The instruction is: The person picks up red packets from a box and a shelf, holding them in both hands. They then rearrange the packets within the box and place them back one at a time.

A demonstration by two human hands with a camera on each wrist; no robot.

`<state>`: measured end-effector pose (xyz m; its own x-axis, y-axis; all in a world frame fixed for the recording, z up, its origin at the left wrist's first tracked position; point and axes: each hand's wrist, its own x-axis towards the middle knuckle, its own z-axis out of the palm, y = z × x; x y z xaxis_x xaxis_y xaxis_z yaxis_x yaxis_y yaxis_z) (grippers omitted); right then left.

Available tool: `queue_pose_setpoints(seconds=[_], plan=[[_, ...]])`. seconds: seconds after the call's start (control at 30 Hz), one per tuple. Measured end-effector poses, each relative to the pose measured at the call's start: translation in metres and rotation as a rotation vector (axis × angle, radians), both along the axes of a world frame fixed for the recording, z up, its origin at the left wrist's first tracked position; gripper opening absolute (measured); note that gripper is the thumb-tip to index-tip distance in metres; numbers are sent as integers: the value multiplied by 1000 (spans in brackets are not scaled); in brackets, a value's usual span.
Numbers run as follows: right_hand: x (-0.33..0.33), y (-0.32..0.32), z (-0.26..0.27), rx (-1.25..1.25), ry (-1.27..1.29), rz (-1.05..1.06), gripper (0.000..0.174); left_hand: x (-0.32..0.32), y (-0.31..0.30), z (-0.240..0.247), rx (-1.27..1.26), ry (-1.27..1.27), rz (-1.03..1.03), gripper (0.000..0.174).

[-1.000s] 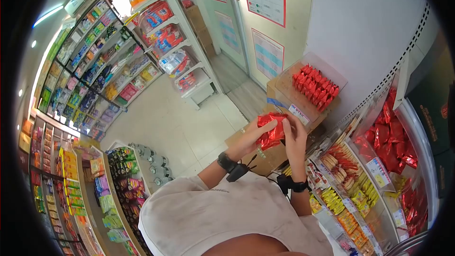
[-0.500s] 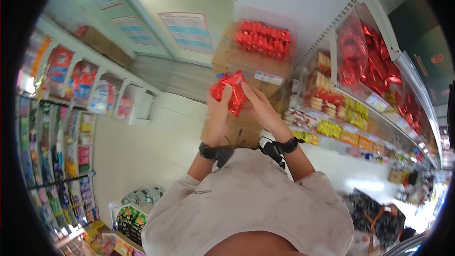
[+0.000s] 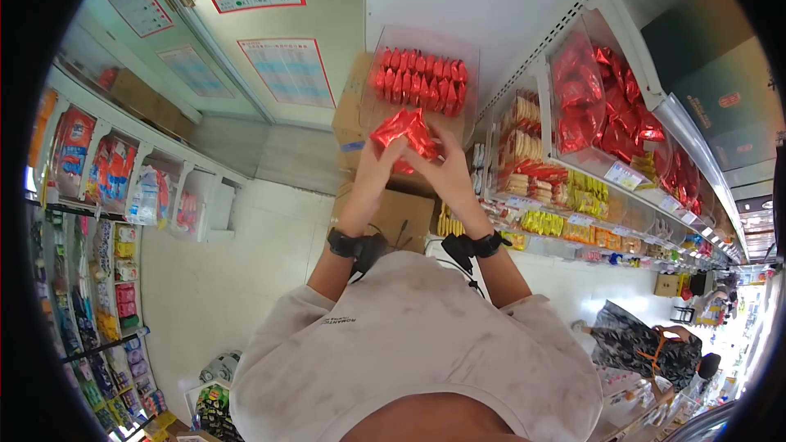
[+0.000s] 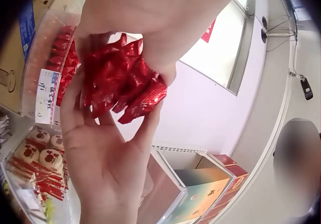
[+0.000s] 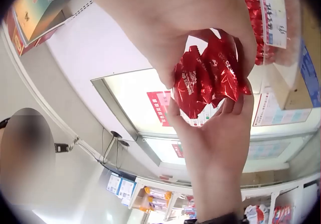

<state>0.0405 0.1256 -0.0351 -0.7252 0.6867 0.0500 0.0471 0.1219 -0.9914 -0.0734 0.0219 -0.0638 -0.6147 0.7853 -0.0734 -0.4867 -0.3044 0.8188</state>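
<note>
Several shiny red foil packets [image 3: 401, 129] are bunched together between both hands, in front of a clear plastic bin [image 3: 419, 38]. My left hand [image 3: 378, 170] grips the bunch from the left, its thumb on the near side. From the right, my right hand [image 3: 446, 168] curls its fingers around the same packets. The left wrist view shows the foil packets [image 4: 118, 78] side by side between the two hands. Rows of similar red packets [image 3: 422, 82] stand upright inside the bin. In the right wrist view the packets [image 5: 210, 76] carry pale print.
The bin rests on cardboard boxes [image 3: 348, 119]. To the right, tiered shelves hold wrapped snacks [image 3: 536, 184] and a bin of larger red packages [image 3: 618, 119]. Shelves with bagged goods [image 3: 106, 168] line the left. Another person [image 3: 647, 348] is at the lower right.
The head view has swung right, bringing the bin nearly straight ahead. Both hands have kept hold of the red packets and now overlap the bin's front. The other person shows more fully.
</note>
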Motion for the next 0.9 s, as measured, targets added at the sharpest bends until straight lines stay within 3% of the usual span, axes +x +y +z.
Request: queue_pose_setpoints(seconds=[0.07, 0.2, 0.47, 0.67, 0.77, 0.9], plan=[[-4, 13, -14, 370, 2, -14, 90, 3, 15, 8, 29, 42, 9, 48], [-14, 15, -12, 522, 29, -91, 85, 1, 25, 11, 74, -43, 21, 46], [-41, 32, -46, 470, 82, -91, 89, -22, 46, -11, 40, -138, 16, 48], [-59, 61, -66, 420, -39, -36, 103, -33, 60, -2, -68, 146, 10, 47], [-65, 70, -64, 423, -139, -105, 103, -58, 65, -19, -349, 279, -10, 45], [-70, 79, -55, 399, -330, -199, 98, -47, 69, -24, -317, 545, 286, 43]])
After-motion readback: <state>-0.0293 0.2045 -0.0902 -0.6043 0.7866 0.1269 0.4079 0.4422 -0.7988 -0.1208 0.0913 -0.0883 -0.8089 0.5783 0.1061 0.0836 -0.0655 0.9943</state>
